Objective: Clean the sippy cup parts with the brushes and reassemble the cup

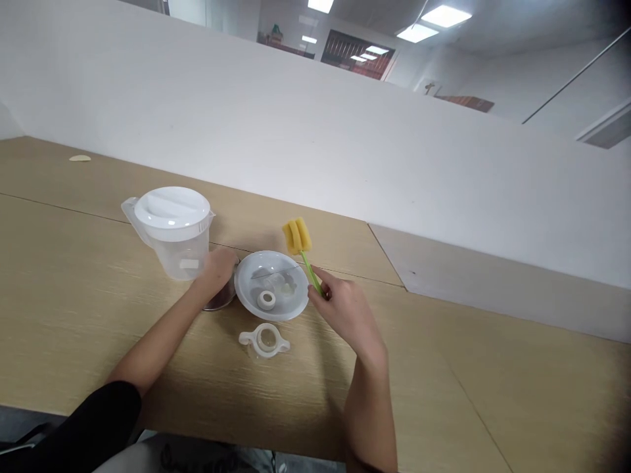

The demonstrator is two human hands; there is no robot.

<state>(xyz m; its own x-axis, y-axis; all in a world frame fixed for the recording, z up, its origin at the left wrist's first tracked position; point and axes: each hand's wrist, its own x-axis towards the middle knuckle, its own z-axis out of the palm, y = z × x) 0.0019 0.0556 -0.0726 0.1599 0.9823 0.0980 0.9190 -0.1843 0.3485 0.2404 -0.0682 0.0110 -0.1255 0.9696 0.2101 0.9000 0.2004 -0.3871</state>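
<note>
Right hand (348, 309) holding one sponge brush (298, 236), one basin (279, 315) beside

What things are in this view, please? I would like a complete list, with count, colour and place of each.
Lidded pitcher: 1, translucent with white lid, left on table
Sponge brush: 1, yellow with green handle, in right hand
Bowl: 1, white, centre
Ring: 1, white, in bowl
Clear pieces: count unclear, in bowl
Two-handled piece: 1, white and clear, before bowl
Round item: 1, dark, mostly hidden by left hand
Scrap: 1, cream, far left
Table: 1, light wood colour, below
Partition: 1, white, behind table
Ceiling lights: several, white, top
Background objects: several, blurred, beyond partition
Sleeve: 1, black, left arm
Hands: 2, bare; left at round item, right around brush handle
</note>
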